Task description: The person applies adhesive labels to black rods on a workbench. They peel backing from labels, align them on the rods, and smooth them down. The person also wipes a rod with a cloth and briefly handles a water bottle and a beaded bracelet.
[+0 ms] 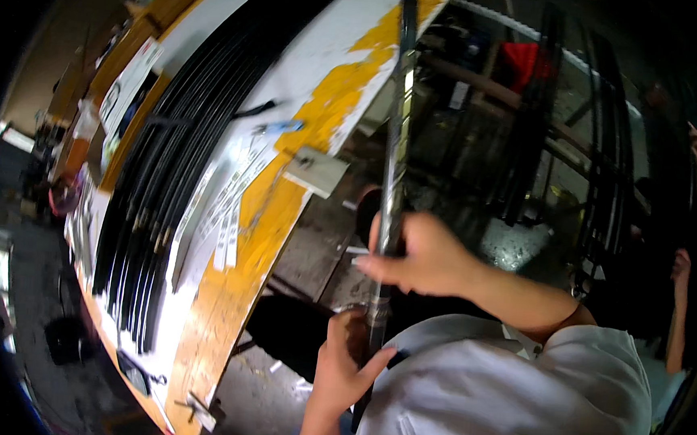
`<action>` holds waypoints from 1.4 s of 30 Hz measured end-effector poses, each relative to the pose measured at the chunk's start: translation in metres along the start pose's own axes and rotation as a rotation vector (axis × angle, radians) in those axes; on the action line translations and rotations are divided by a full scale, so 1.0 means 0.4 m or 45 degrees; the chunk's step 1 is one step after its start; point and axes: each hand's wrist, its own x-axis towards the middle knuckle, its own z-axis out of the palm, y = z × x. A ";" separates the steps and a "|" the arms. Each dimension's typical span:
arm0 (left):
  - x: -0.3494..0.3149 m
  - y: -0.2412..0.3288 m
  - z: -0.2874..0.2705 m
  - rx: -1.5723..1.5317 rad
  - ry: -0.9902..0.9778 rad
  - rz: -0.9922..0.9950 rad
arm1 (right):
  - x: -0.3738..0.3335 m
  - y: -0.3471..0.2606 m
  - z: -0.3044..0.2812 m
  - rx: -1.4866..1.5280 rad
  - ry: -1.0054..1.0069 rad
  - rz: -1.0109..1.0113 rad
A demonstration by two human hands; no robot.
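Note:
A long, glossy black rod [398, 140] with silvery and gold bands runs upright through the head view, past the table's edge. Around its middle, my right hand [419, 255] is closed, the thumb lying across the front. Lower down, my left hand [345, 363] grips the same rod near its banded lower part, thumb to the right of it. The rod's bottom end is partly hidden by that hand and my light grey shirt. Its top passes out of the picture.
A worktable [270, 236] with worn yellow paint stands at left, bearing a bundle of black rods [179, 149], label strips [230, 229] and a blue-handled tool [280, 128]. Clamps [315, 172] grip its edge. More dark rods [533, 125] stand at right, near another person's hands [682, 265].

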 end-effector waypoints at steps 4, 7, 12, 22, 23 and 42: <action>0.032 -0.005 0.022 0.280 -0.230 0.059 | -0.030 0.010 -0.152 0.149 0.397 0.040; 0.108 -0.001 0.103 0.322 -0.201 0.416 | -0.077 0.067 -0.141 -0.078 0.587 -0.048; 0.182 0.071 0.191 0.555 -0.251 0.650 | -0.076 0.195 -0.232 -0.421 1.061 -0.055; 0.147 -0.008 0.075 0.499 -0.078 0.502 | 0.183 0.391 -0.647 -1.021 0.981 0.616; 0.140 -0.008 0.073 0.496 -0.063 0.465 | 0.202 0.386 -0.657 -1.050 0.995 0.650; 0.048 0.232 0.059 -1.456 -0.556 0.804 | 0.122 0.273 -0.288 -1.334 0.423 -0.084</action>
